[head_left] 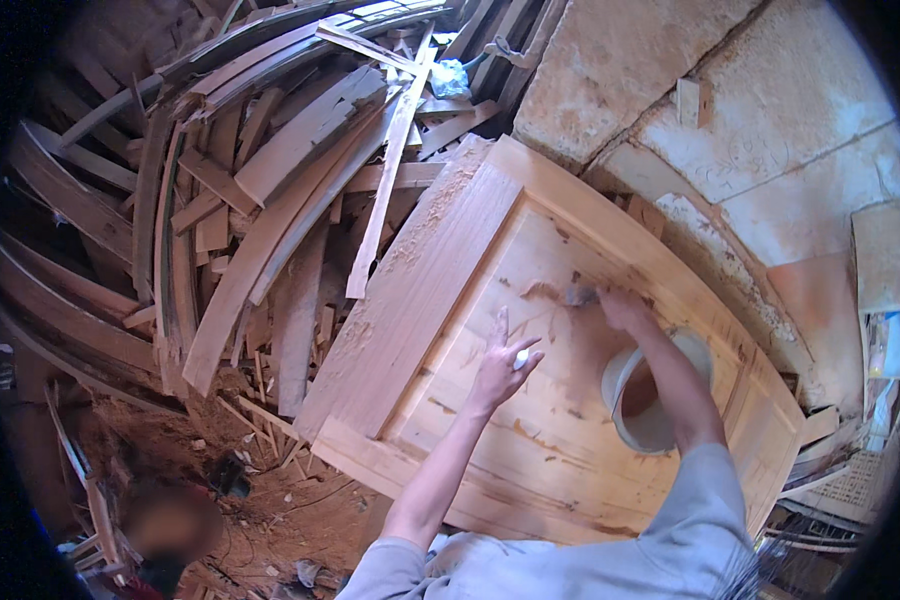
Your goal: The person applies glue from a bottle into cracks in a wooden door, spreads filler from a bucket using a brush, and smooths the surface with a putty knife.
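A pale wooden panel door (450,290) lies flat before me, its recessed panel marked with brown smears and dark spots. My right hand (622,310) is closed round a small tool with a greyish flat blade, apparently a putty knife (579,296), low over a brown smear (542,291). Most of its handle is hidden by my fingers. Over the panel's left part, my left hand (500,375) has its fingers apart, with a small white thing at them that I cannot make out. Beneath my right forearm stands a whitish bucket (618,385) with brown inside.
Offcuts and long boards (260,200) are heaped at the left and far left. Wood shavings (425,240) lie along the door's left edge. Large pale slabs (650,70) cover the far right. Brown sawdust (300,510) covers the ground at lower left, near a blurred patch (175,525).
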`<action>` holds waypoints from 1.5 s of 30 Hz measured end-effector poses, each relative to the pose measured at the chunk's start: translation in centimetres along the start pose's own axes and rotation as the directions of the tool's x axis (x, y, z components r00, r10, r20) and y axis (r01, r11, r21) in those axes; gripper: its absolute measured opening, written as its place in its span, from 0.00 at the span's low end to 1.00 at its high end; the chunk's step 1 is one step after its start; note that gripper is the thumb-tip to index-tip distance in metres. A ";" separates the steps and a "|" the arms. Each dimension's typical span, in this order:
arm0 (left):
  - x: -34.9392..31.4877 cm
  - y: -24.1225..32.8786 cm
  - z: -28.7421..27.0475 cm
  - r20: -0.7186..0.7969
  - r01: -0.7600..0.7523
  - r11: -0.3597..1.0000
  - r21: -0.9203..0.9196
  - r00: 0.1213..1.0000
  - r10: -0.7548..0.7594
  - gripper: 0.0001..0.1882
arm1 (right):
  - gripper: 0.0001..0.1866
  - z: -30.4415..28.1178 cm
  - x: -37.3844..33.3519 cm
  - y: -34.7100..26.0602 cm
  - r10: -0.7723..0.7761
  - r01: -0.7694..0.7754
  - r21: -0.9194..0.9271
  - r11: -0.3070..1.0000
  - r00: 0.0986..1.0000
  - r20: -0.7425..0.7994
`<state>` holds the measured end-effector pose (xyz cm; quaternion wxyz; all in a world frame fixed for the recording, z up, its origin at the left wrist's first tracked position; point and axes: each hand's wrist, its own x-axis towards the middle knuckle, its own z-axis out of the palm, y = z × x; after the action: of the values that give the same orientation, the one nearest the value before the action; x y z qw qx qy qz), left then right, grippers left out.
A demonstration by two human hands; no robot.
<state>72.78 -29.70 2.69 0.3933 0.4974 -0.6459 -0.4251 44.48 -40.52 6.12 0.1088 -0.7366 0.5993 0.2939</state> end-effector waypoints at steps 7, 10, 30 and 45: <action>4.1 -0.4 2.1 0.059 0.034 0.999 0.017 0.998 -0.035 0.15 | 0.19 -1.6 -0.1 -0.1 0.018 -0.020 -0.014 1.000 0.989 -0.146; 3.9 -1.1 2.3 0.095 0.055 0.998 0.012 0.994 -0.056 0.14 | 0.15 -4.7 -0.6 -2.0 0.011 0.000 0.053 0.999 0.979 -0.205; -12.8 3.5 -5.9 -0.038 0.215 0.963 -0.160 0.974 -0.223 0.11 | 0.08 -0.6 6.1 -6.6 -0.186 0.376 0.445 0.813 0.891 -0.414; -14.9 4.3 -8.8 -0.174 0.192 0.966 -0.174 0.959 -0.222 0.11 | 0.29 -16.4 5.8 -15.1 -0.149 0.463 0.624 0.629 0.860 -0.489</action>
<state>82.55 -15.95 8.35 0.4447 0.5689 -0.5139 -0.4631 64.38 -49.82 13.12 0.3176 -0.7682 0.5369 -0.1437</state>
